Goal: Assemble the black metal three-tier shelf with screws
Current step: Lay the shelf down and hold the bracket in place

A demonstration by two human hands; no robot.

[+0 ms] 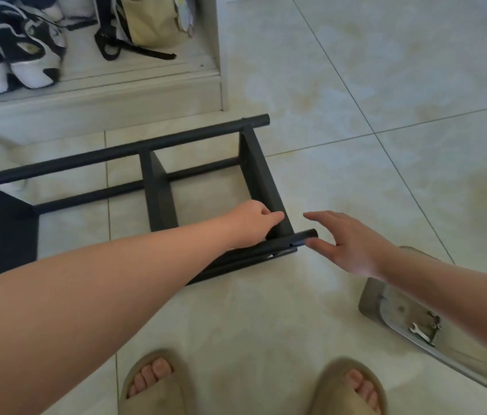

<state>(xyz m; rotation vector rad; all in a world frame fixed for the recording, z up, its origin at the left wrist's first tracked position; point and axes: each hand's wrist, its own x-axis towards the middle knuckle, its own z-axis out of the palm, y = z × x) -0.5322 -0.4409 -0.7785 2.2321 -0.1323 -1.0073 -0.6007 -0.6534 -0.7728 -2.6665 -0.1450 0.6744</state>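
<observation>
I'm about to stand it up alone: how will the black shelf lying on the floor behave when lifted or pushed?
Probably stiff: the black shelf is joined tubes and flat panels, so it should lift as one piece. Being long, it may swing awkwardly. On the glossy tile floor it could slide when pushed; the panels should stop rolling.

Left grip curled, right grip spread open
</observation>
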